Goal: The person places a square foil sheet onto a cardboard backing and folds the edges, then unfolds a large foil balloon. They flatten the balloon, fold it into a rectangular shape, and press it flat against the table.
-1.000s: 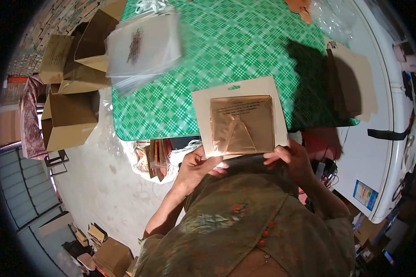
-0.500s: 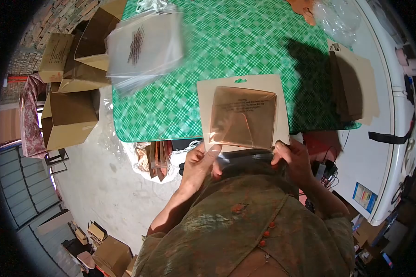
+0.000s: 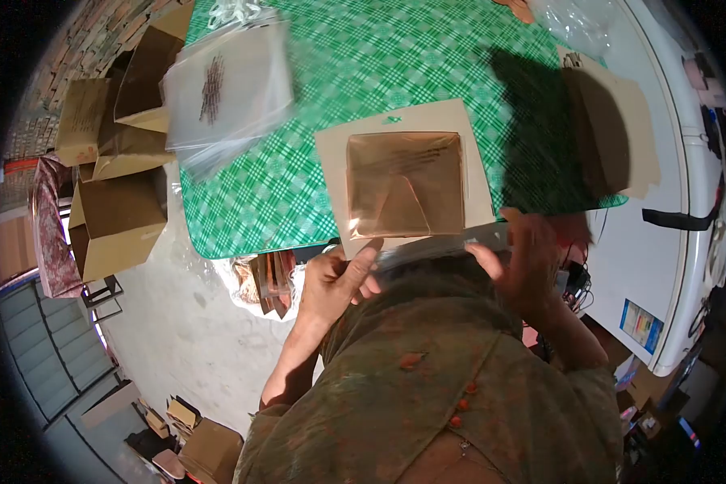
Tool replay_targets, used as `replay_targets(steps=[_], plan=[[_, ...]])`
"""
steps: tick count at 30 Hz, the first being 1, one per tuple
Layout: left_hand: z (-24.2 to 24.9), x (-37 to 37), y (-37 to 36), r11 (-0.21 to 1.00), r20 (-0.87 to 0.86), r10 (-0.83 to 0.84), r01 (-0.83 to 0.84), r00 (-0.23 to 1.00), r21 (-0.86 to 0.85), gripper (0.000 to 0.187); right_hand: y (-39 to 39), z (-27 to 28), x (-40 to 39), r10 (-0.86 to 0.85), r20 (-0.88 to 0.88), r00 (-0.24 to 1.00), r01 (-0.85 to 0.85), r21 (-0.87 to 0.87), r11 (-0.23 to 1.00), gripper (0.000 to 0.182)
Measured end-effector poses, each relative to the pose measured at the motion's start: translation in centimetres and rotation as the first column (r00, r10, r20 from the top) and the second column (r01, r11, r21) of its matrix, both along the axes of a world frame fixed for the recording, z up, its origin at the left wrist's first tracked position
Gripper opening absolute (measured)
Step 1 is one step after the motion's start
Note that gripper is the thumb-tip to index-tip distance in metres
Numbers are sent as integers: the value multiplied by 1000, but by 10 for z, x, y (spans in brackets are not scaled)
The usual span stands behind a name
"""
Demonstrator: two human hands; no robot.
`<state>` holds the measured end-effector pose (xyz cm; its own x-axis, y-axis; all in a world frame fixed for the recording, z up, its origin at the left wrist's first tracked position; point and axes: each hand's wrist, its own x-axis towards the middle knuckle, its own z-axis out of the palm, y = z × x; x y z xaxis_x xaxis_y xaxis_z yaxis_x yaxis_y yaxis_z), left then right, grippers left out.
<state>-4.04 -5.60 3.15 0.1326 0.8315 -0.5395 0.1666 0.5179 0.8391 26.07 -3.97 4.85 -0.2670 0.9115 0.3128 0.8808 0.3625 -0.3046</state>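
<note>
A cream backing card (image 3: 476,173) with a hang hole lies at the near edge of the green checked tablecloth (image 3: 363,56). On the card sits a copper-coloured packet (image 3: 403,181) in clear film with dark print. My left hand (image 3: 337,282) pinches the card's lower left corner and the clear film there, thumb on top. A clear plastic flap (image 3: 440,244) stretches below the card toward my right hand (image 3: 518,258). That hand is at the lower right corner, blurred, thumb and fingers apart, with the flap's end beside the thumb.
Stacked clear printed bags (image 3: 234,89) lie at the table's left. Cream cards (image 3: 613,129) lie at the right, partly in shadow. Open cardboard boxes (image 3: 121,210) stand left of the table. A white appliance (image 3: 653,242) is on the right, and a white bag (image 3: 246,282) hangs below the table edge.
The card and packet have tilted slightly and shifted left in view. My right hand has opened its fingers at the lower right corner. The whole view has shifted a little.
</note>
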Motion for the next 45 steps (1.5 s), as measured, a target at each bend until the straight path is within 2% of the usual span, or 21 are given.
replay_targets(steps=[3,4,7,14,17,26,32,41,45], plan=[[-4,2,0,999,73,15,-13,997,-35,43,11,-1,-6,123,-31,992,-119,103,988,64],[-4,2,0,999,84,19,-16,996,-43,41,13,4,-12,135,-13,991,-135,-19,991,61],[-4,3,1,994,182,79,-64,980,-86,39,22,-1,-21,196,2,981,-196,42,980,60],[-6,1,3,989,192,101,-78,976,-127,39,37,-11,-12,222,58,973,-228,129,965,58],[-5,0,5,989,198,87,-60,976,-136,38,35,2,-12,281,-15,960,-280,33,959,54],[-6,0,5,984,167,60,-30,984,-178,41,42,-15,-19,311,-57,949,-303,116,946,42],[-12,1,4,981,170,49,-15,984,-195,41,42,-10,-20,312,-39,949,-310,46,950,45],[-14,6,3,984,265,91,-45,960,-175,43,46,-3,-23,348,-8,938,-347,20,938,27],[-13,10,0,985,274,120,-81,954,-149,39,49,-5,-24,350,-13,937,-349,42,936,26]])
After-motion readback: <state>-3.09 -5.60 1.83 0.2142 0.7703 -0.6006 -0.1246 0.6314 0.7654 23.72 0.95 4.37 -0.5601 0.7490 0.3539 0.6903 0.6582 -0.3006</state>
